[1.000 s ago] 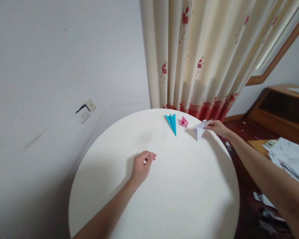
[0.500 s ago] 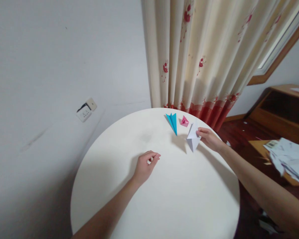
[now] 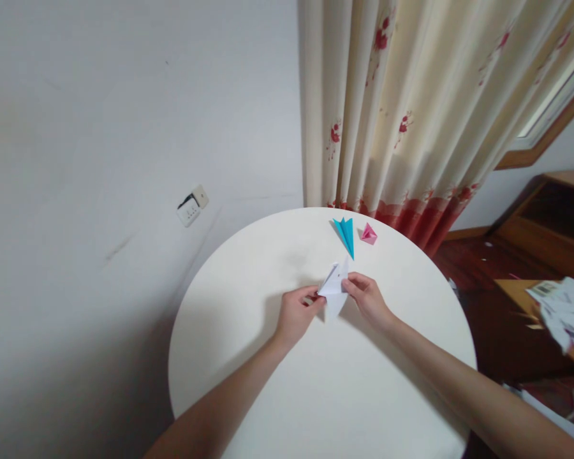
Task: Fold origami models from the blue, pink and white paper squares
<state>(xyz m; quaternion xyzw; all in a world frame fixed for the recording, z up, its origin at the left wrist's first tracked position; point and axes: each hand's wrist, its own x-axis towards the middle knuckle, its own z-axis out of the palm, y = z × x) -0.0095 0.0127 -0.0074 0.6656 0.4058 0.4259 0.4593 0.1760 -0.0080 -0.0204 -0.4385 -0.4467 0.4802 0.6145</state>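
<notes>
- Left hand (image 3: 294, 313) and right hand (image 3: 367, 298): both pinched on the folded white paper (image 3: 333, 290) above the desk (image 3: 325, 382).
- Blue paper plane (image 3: 345, 233) and pink paper fold (image 3: 368, 234): beyond, near the far rim.

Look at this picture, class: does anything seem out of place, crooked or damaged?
Yes. The wall socket hangs crooked, its cover partly pulled off the wall. Loose papers lie in an untidy heap at the right. On the table, the folded paper pieces look tidy.

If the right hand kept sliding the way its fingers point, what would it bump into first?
The right hand points left, already pinching the white folded paper. Just past that paper it would probably meet the left hand, which grips the paper's other side.
</notes>
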